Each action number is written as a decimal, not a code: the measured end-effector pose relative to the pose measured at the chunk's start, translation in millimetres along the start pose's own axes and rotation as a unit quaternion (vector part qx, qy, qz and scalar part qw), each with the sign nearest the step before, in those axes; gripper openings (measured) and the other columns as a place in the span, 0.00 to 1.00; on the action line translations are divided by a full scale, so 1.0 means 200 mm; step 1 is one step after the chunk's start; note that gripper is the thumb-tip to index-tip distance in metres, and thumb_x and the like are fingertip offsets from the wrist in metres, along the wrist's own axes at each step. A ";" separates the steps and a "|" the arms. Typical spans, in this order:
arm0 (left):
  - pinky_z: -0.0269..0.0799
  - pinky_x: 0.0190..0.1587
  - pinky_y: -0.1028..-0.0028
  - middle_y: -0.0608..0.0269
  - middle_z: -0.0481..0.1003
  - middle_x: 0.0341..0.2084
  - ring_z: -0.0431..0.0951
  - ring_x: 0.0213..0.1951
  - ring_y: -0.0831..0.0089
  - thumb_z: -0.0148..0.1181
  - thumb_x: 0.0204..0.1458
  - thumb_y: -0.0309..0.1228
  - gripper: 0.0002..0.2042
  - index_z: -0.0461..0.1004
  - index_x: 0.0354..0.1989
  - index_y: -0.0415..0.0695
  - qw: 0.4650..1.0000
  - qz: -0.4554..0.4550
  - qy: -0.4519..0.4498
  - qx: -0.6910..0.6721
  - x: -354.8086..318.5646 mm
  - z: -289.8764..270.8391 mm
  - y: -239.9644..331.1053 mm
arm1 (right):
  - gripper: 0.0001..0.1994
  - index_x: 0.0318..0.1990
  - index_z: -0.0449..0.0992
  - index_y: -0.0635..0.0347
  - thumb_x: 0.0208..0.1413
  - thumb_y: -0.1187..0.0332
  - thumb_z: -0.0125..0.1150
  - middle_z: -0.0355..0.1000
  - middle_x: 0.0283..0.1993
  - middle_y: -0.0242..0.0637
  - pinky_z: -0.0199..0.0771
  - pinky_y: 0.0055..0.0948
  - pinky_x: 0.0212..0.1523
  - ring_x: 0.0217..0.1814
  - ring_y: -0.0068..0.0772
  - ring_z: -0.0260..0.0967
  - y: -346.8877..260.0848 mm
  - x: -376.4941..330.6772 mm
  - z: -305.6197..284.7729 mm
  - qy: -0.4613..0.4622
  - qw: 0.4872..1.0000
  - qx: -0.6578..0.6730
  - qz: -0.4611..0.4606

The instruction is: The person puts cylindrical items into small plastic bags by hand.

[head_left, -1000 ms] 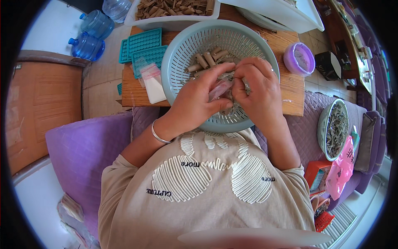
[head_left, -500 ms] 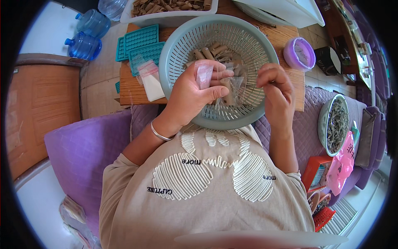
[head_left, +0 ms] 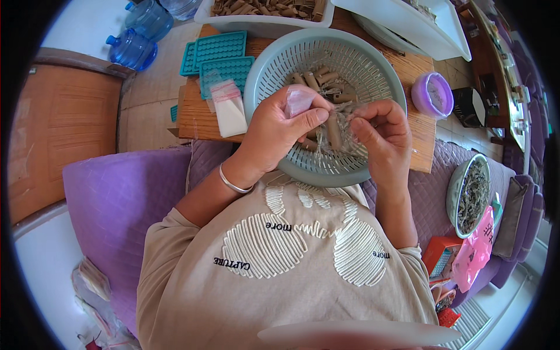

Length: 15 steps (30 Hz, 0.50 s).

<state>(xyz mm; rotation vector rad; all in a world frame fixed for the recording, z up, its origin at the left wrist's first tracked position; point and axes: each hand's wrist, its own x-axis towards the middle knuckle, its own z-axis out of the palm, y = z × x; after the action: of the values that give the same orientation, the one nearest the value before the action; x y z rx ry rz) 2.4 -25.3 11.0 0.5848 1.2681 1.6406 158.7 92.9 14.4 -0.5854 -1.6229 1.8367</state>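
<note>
Over a grey-green slotted basket [head_left: 265,55], my two hands are close together. My left hand [head_left: 291,122] is closed, with small clear plastic bags [head_left: 298,100] tucked between its fingers. My right hand [head_left: 382,131] pinches thumb to fingers at crumpled clear plastic film between the hands. Just below the fingertips is a brown cardboard tube [head_left: 334,133] amid clear plastic; whether a hand holds it or it lies in the basket, I cannot tell. Several more brown tubes [head_left: 312,81] and crinkled clear plastic lie in the basket.
Left of the basket are teal molded trays [head_left: 219,48] and a stack of white bags [head_left: 230,114]. A white bin [head_left: 256,23] of brown pieces stands behind, a purple tub [head_left: 433,96] at right. A bowl of dark, tangled material [head_left: 469,195] sits on the purple sofa.
My right hand has come in beside my left, and its fingers now pinch the plastic. The whole view has shifted a little, moving the basket rightward in the picture.
</note>
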 end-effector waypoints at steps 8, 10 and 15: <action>0.66 0.35 0.78 0.66 0.72 0.30 0.70 0.31 0.77 0.60 0.57 0.24 0.02 0.74 0.36 0.42 0.927 0.318 -0.063 0.188 0.02 -0.05 0.03 | 0.09 0.43 0.72 0.63 0.56 0.80 0.61 0.73 0.35 0.32 0.70 0.18 0.35 0.35 0.20 0.69 -0.03 0.02 0.04 -0.018 0.975 0.216 0.044; 0.66 0.36 0.76 0.65 0.71 0.29 0.70 0.32 0.74 0.59 0.56 0.23 0.01 0.74 0.35 0.43 0.905 0.357 -0.104 0.209 0.03 -0.06 0.08 | 0.08 0.42 0.72 0.63 0.56 0.80 0.61 0.73 0.35 0.33 0.70 0.18 0.36 0.35 0.20 0.69 -0.04 0.02 0.04 -0.033 0.969 0.241 0.044; 0.66 0.36 0.72 0.63 0.71 0.28 0.71 0.31 0.68 0.60 0.54 0.22 0.03 0.73 0.32 0.44 0.857 0.415 -0.164 0.257 0.06 -0.07 0.15 | 0.05 0.39 0.73 0.62 0.57 0.80 0.58 0.71 0.38 0.34 0.69 0.18 0.37 0.38 0.20 0.69 -0.01 0.07 0.03 -0.082 0.953 0.292 0.019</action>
<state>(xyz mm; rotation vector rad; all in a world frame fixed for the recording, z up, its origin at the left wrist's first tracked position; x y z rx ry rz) -25.2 -21.5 32.0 1.8701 1.2630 1.7192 144.4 98.4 18.4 -0.2025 -1.0730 2.3013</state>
